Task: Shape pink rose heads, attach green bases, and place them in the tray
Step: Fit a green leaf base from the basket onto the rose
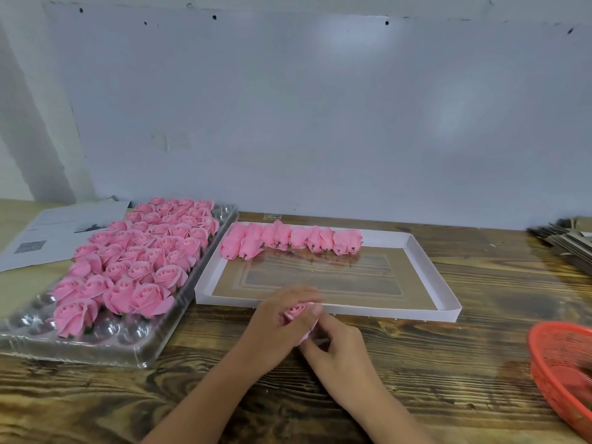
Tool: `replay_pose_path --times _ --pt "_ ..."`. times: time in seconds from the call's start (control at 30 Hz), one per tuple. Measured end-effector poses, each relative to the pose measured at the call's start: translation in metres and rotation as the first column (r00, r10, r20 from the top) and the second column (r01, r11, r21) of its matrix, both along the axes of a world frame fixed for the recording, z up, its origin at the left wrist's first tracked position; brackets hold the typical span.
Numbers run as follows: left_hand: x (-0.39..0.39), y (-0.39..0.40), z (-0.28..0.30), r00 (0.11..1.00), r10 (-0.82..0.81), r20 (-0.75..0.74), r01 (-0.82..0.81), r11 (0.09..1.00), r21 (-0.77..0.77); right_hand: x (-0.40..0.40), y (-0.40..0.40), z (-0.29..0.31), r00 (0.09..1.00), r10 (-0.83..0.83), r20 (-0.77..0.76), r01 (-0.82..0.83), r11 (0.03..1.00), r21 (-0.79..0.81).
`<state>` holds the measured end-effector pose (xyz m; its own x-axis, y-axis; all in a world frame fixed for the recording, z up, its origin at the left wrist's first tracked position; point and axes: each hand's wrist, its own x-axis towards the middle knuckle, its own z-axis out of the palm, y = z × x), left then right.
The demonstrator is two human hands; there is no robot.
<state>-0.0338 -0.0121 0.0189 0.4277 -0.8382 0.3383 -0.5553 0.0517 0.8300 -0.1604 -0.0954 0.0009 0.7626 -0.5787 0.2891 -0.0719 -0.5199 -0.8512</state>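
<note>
Both hands on one rose.
Left hand (pixel 275 318) curls round the rose (pixel 296 312); right hand (pixel 336 347) pinches its lower end with fingertips.

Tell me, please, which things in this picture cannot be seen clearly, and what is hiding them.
Head view only:
- Rose head: mostly covered by the left hand and right hand; whether a green base is attached cannot be told.
- Red basket: cut off by the right edge and blurred; contents unclear.
- Cardboard stack: cut off by the right edge.
- Paper sheet: print too small to read.
</note>
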Motion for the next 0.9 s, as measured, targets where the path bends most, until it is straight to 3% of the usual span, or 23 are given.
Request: replay_pose_path --times 0.17,0.27,0.37,0.73,0.9 --pt "0.0026 0.0020 -0.0020 0.994 -0.019 -0.109 0.018 1.000 -0.007 -0.0002 -0.0012 0.0068 0.995 -0.041 0.095 0.028 0.990 0.139" --pt "0.0022 0.0024 -0.0045 0.987 -0.037 -0.155 0.040 0.999 0.017 0.0010 -0.0054 0.0072 0.980 -0.086 0.181 0.026 0.951 0.308" --pt "0.0005 0.0004 -0.0054 0.982 0.026 -0.188 -0.026 1.000 0.001 0.0031 -0.0077 0.0081 0.957 -0.166 0.238 0.052 0.905 0.423" --pt "0.0015 0.0017 0.0000 0.955 0.030 -0.295 -0.033 0.999 -0.003 0.0043 -0.0073 -0.0009 0.967 -0.208 0.147 0.188 0.973 0.136" --pt "0.0029 0.0018 0.0013 0.944 -0.023 -0.329 0.017 1.000 -0.022 0.0033 -0.0069 0.0030 0.965 -0.221 0.142 0.201 0.969 0.141"
